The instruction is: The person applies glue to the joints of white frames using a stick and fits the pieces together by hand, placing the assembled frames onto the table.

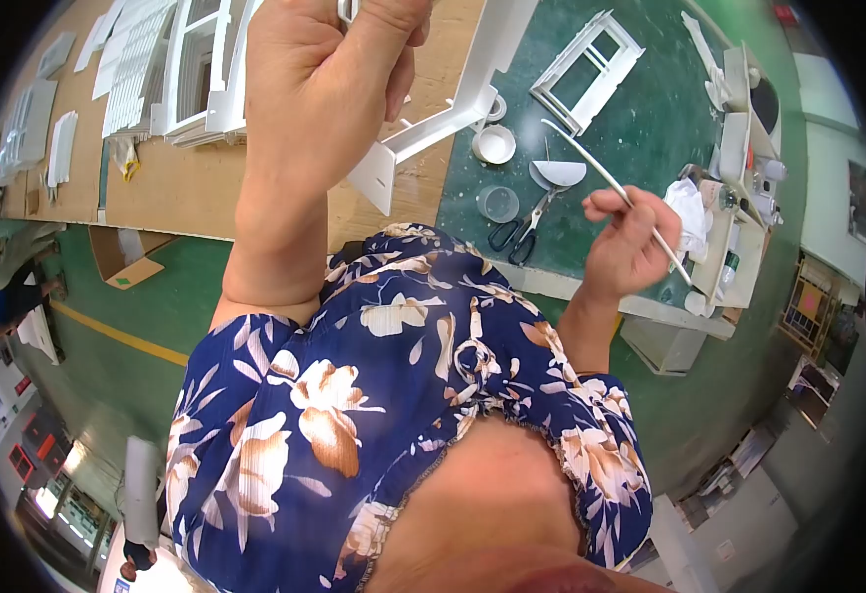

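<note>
My left hand point(329, 94) is raised at the top of the view, its fingers curled round a small white part point(348, 10) that is mostly hidden and cut off by the upper edge. Just right of it, a white angled frame piece point(443, 127) stands tilted over the table edge; whether it joins the part in my fingers, I cannot tell. My right hand point(632, 242) pinches a thin white stick point(601, 168), which slants up and left over the green tabletop. Near its tip are a white cup point(495, 144) and a white half-round piece point(558, 174).
Black-handled scissors point(524, 235) and a clear cup point(498, 204) lie near the green table's point(640, 119) front edge. Behind is a white rectangular frame point(589, 71). Stacked white panels point(139, 79) cover the brown board at left. A shelf point(734, 237) holds bottles at right.
</note>
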Demonstrator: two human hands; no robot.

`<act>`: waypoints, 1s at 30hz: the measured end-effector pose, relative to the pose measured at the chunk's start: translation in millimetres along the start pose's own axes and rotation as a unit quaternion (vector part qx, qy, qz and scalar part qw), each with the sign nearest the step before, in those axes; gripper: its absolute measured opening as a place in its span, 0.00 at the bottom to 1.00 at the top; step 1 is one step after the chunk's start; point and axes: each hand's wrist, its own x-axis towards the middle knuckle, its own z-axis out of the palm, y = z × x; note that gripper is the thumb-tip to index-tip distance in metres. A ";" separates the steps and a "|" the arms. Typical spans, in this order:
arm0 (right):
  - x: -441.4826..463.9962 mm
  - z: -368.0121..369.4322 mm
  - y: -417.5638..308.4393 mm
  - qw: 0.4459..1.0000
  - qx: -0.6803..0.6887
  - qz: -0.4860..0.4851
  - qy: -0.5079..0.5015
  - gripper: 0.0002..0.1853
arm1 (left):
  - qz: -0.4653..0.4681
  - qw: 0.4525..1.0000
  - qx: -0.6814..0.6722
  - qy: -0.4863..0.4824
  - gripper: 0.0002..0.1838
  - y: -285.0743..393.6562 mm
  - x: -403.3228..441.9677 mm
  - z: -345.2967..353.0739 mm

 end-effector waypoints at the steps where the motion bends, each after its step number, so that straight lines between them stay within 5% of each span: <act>1: 2.9 -0.1 -9.5 1.000 -0.001 0.001 0.003 0.12 | 0.000 1.000 -0.003 -0.001 0.11 -1.1 -0.3 1.4; 3: 8.4 0.2 -23.9 0.990 0.019 -0.042 -0.131 0.14 | -0.001 1.000 0.005 -0.006 0.11 -0.6 -1.9 4.4; 8: 10.1 19.2 -30.8 0.978 -0.055 -0.094 -0.178 0.11 | -0.042 0.986 0.159 0.016 0.11 10.1 -7.3 15.6; 16: 10.7 30.2 -25.2 0.972 -0.075 -0.130 -0.180 0.05 | -0.095 0.927 0.360 0.036 0.10 25.8 -13.9 30.0; 30: 13.3 37.3 -20.4 0.963 -0.103 -0.136 -0.209 0.03 | -0.130 0.874 0.467 0.041 0.10 34.5 -13.7 34.3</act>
